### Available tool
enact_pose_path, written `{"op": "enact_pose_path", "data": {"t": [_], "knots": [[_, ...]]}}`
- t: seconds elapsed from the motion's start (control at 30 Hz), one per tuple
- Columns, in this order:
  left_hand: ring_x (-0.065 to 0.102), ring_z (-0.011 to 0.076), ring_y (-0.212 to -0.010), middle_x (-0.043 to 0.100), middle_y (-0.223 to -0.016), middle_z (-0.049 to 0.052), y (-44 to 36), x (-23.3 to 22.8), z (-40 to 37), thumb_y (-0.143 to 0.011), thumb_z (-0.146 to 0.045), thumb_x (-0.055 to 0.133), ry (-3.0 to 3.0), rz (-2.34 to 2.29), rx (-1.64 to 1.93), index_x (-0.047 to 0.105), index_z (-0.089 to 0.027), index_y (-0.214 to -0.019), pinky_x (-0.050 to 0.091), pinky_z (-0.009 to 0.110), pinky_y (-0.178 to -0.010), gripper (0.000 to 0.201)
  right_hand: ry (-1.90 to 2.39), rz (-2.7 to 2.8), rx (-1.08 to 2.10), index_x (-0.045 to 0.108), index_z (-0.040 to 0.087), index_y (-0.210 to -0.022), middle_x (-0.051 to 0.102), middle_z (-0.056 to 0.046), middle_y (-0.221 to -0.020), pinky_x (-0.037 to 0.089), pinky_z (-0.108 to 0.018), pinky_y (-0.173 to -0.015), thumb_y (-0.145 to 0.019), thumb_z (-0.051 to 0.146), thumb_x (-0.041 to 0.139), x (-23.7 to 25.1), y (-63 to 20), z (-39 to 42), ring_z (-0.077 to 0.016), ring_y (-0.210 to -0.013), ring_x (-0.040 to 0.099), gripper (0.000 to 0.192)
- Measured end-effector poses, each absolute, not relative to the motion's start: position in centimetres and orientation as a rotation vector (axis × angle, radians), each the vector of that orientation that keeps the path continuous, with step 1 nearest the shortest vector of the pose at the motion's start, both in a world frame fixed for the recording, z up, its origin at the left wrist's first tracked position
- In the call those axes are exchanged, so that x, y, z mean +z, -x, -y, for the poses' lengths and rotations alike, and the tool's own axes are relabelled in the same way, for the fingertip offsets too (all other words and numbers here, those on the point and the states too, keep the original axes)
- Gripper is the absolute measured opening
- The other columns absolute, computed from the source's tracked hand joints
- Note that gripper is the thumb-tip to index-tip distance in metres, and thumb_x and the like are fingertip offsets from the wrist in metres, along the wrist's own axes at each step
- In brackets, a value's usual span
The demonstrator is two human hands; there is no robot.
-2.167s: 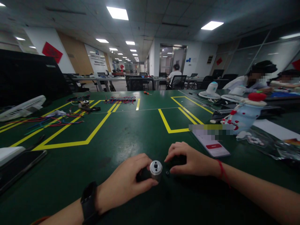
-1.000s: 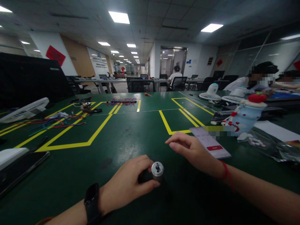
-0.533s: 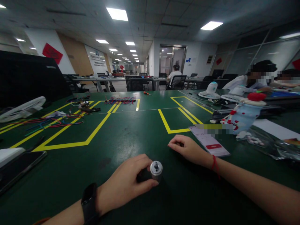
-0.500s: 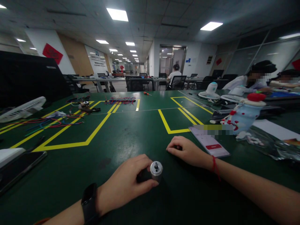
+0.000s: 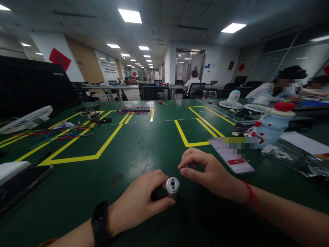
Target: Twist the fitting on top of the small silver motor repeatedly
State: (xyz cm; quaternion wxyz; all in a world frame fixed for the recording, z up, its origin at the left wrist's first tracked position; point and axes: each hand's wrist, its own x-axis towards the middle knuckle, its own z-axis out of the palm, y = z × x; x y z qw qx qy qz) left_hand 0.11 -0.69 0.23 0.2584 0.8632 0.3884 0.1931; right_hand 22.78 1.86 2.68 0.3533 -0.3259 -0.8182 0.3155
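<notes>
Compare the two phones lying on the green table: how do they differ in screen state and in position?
The right phone has a lit, pale screen with a red bar; the left phone has a dark screen. The right phone lies just beyond the right hand, near a yellow line; the left phone lies at the table's left edge, far from the left hand, beside a white object. Both lie flat, screen up, untouched by either hand.

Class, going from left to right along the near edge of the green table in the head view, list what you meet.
Dark phone → left hand → small metal motor → right hand → lit phone → clear plastic bag.
</notes>
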Motion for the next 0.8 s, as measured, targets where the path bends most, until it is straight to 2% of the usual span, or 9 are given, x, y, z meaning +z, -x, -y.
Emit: {"op": "enact_pose_path", "data": {"t": [0.2, 0.33, 0.43, 0.5, 0.6, 0.73, 0.8], "knots": [[0.053, 0.0176, -0.079, 0.058, -0.089, 0.000, -0.2, 0.3, 0.5, -0.086, -0.031, 0.066, -2.328, -1.076, 0.497, 0.058, -0.020, -0.091, 0.038, 0.027, -0.067, 0.014, 0.882, 2.471, 0.822, 0.074, 0.024, -0.089, 0.059, -0.003, -0.101, 0.044, -0.034, -0.086, -0.078, 0.029, 0.073, 0.8, -24.8, -2.2, -0.0184, -0.095, 0.055, 0.013], [0.053, 0.0184, -0.080, 0.059, -0.090, 0.001, -0.2, 0.2, 0.5, -0.087, -0.033, 0.065, -2.332, -1.082, 0.482, 0.059, -0.020, -0.092, 0.039, 0.027, -0.067, 0.015, 0.880, 2.496, 0.834, 0.074, 0.025, -0.093, 0.059, -0.004, -0.103, 0.043, -0.037, -0.088, -0.076, 0.032, 0.074, 0.5, -24.8, -2.1, -0.0199, -0.097, 0.054, 0.018], [0.053, 0.0183, -0.079, 0.059, -0.089, 0.001, -0.2, 0.2, 0.5, -0.086, -0.032, 0.065, -2.333, -1.078, 0.479, 0.058, -0.020, -0.091, 0.039, 0.027, -0.067, 0.015, 0.877, 2.276, 1.046, 0.071, 0.022, -0.097, 0.060, -0.004, -0.102, 0.045, -0.033, -0.084, -0.080, 0.035, 0.069, 0.7, -25.2, -2.8, -0.0180, -0.093, 0.057, 0.022], [0.053, 0.0181, -0.080, 0.059, -0.090, 0.001, -0.2, 0.2, 0.6, -0.086, -0.031, 0.065, -2.334, -1.068, 0.489, 0.058, -0.020, -0.091, 0.039, 0.027, -0.068, 0.014, 0.964, 2.038, 1.126, 0.070, 0.019, -0.095, 0.063, -0.004, -0.095, 0.046, -0.030, -0.078, -0.085, 0.036, 0.062, 0.5, -25.8, -3.9, -0.0164, -0.087, 0.059, 0.020], [0.053, 0.0178, -0.079, 0.058, -0.091, 0.001, -0.1, 0.3, 0.6, -0.087, -0.030, 0.065, -2.335, -1.060, 0.499, 0.058, -0.020, -0.092, 0.039, 0.027, -0.068, 0.013, 1.196, 1.749, 1.031, 0.069, 0.016, -0.086, 0.063, -0.001, -0.077, 0.044, -0.028, -0.067, -0.085, 0.038, 0.061, -0.3, -26.7, -6.0, -0.0150, -0.073, 0.057, 0.023], [0.053, 0.0176, -0.079, 0.058, -0.090, 0.000, -0.1, 0.4, 0.6, -0.087, -0.029, 0.065, -2.336, -1.048, 0.495, 0.057, -0.020, -0.091, 0.038, 0.026, -0.067, 0.012, 1.258, 1.710, 0.982, 0.067, 0.014, -0.086, 0.063, -0.002, -0.078, 0.043, -0.029, -0.064, -0.086, 0.038, 0.058, -1.2, -27.3, -7.3, -0.0143, -0.069, 0.055, 0.025], [0.053, 0.0175, -0.079, 0.058, -0.090, 0.000, -0.1, 0.4, 0.7, -0.087, -0.028, 0.065, -2.340, -1.046, 0.489, 0.057, -0.020, -0.092, 0.038, 0.026, -0.067, 0.012, 1.246, 1.759, 0.993, 0.068, 0.015, -0.086, 0.064, -0.002, -0.078, 0.042, -0.029, -0.064, -0.083, 0.037, 0.062, -1.0, -27.0, -6.8, -0.0144, -0.069, 0.056, 0.023]]}}
